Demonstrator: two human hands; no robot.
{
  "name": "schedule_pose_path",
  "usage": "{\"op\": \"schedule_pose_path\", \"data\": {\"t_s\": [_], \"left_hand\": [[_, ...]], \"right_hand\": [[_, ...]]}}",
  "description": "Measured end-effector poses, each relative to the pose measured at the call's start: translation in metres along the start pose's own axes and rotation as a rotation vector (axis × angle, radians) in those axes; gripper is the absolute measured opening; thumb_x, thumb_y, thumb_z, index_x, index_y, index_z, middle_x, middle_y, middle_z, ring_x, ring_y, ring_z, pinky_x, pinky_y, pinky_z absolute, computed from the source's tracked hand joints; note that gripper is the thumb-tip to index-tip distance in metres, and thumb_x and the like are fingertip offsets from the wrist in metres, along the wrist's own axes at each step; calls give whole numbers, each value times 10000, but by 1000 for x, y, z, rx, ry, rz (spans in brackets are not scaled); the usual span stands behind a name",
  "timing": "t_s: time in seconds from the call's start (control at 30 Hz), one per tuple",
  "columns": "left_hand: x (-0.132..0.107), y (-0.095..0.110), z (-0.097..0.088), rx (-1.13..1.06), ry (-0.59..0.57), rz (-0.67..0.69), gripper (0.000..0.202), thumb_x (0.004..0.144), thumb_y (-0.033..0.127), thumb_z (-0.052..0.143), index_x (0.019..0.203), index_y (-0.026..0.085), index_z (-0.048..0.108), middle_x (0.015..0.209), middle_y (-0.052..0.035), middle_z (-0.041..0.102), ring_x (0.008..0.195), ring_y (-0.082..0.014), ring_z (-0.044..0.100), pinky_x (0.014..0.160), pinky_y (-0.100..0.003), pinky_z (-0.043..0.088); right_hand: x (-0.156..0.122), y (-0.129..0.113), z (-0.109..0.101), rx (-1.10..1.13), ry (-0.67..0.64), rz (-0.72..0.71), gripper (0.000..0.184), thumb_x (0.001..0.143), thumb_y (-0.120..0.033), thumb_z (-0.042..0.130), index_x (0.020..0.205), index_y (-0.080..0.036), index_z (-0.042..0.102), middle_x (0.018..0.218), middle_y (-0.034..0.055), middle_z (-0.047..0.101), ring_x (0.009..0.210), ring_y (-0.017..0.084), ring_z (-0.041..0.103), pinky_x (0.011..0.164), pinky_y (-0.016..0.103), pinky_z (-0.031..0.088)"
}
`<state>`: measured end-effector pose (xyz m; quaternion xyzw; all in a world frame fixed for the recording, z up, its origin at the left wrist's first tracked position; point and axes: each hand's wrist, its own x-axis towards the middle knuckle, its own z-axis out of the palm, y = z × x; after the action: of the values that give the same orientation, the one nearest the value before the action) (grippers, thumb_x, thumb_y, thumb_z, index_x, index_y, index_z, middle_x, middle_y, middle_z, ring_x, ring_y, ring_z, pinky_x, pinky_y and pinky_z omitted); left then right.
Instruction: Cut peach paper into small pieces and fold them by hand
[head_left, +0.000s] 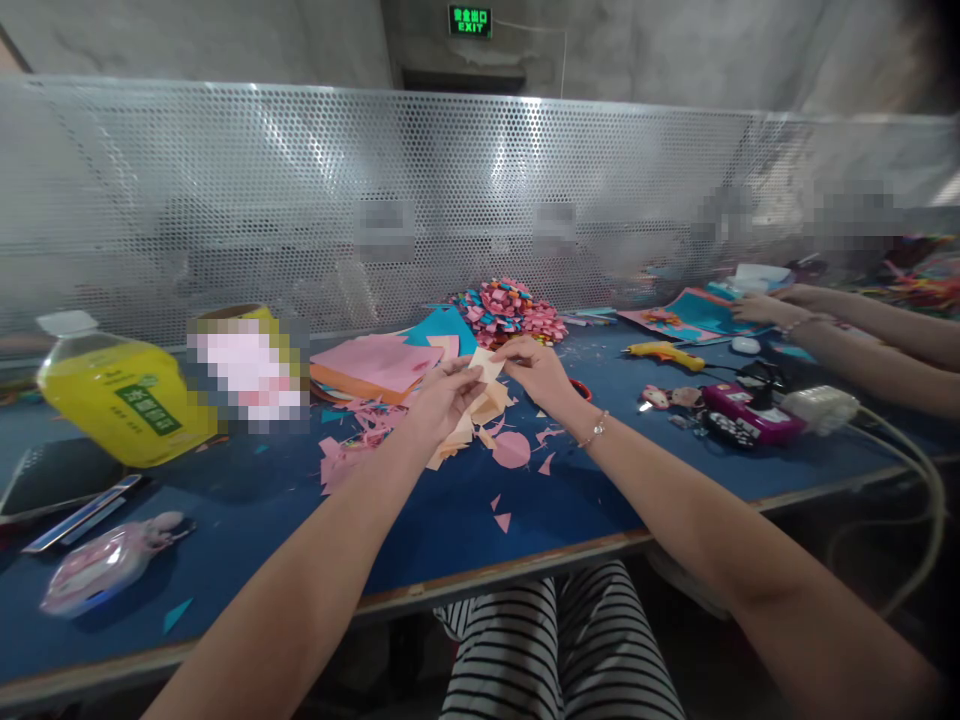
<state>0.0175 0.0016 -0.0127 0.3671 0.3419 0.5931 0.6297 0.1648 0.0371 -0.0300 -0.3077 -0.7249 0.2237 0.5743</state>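
Note:
Between my two hands is a small cream piece of paper (489, 366). My left hand (444, 398) pinches its left side, and my right hand (534, 370) grips its upper right edge. Under them lie pale orange paper pieces (491, 405) and a round pink paper cutout (513, 450). To the left of my left hand are pink paper scraps (349, 455) and a stack of coloured sheets (375, 365), pink on top. The red handle loop (581, 390) of some tool shows partly behind my right wrist.
A heap of folded paper pieces (510, 312) sits at the back by the perforated metal screen (300, 190). A yellow-labelled bottle (124, 395) stands left. A yellow glue gun (664, 354) and purple power socket (750, 415) lie right, near another person's hands (761, 308).

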Motion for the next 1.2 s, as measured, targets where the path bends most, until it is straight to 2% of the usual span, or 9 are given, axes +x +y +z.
{"op": "schedule_pose_path", "data": {"t_s": [0.23,0.4,0.47,0.57,0.67,0.77,0.87,1.03,1.2], "left_hand": [[5,-4,-8,88,-18,103,243,533,109,711,696,157,536,639,35,586,641,-77,569,693,-235,463],[8,-7,-9,147,-14,187,246,519,171,722,664,150,525,667,19,597,659,-83,570,706,-245,442],[8,-8,-9,178,-45,214,250,535,181,712,683,148,514,676,9,602,663,-91,579,717,-261,446],[7,-9,-8,265,-30,307,333,555,180,705,803,171,482,669,23,597,647,-102,585,703,-286,459],[6,-7,-7,394,-12,457,425,559,171,704,887,200,436,681,45,584,606,-94,574,640,-264,456],[4,-6,-6,540,-47,558,413,562,178,699,896,200,456,738,29,585,626,-102,575,606,-246,440],[6,-5,-7,649,-51,578,332,596,199,670,888,190,512,750,5,594,678,-119,577,626,-255,437],[12,-8,-14,749,0,618,211,626,217,642,821,179,571,737,-2,582,663,-115,555,633,-259,437],[14,-6,-15,793,62,711,173,598,264,685,746,194,628,856,-24,580,734,-127,552,679,-267,452]], "right_hand": [[0,0,4,250,-79,188,185,656,-163,551,837,-180,588,820,17,604,742,121,577,721,288,473],[-3,-9,7,425,-121,322,371,656,-238,598,1010,-241,491,882,-1,558,751,111,569,678,271,503],[-5,-12,8,374,-153,276,420,648,-248,629,1041,-244,482,873,-5,549,744,110,565,687,277,504],[-6,-13,7,237,-154,181,294,690,-262,596,974,-208,543,876,13,567,723,109,557,680,274,490],[-5,-12,6,134,-110,154,234,695,-273,593,910,-184,586,882,34,600,714,117,558,669,272,477],[-4,-10,6,127,-94,141,249,674,-250,615,914,-183,601,902,41,622,734,128,576,693,278,477],[-4,-8,7,106,-81,103,258,686,-224,608,942,-189,605,951,47,626,801,142,587,736,289,476],[-5,-12,4,-60,-81,27,190,741,-205,572,922,-191,629,905,47,613,818,140,566,727,288,467],[-3,-12,0,-159,-46,-8,152,749,-262,592,869,-206,667,879,58,562,859,157,525,678,279,464]]}}
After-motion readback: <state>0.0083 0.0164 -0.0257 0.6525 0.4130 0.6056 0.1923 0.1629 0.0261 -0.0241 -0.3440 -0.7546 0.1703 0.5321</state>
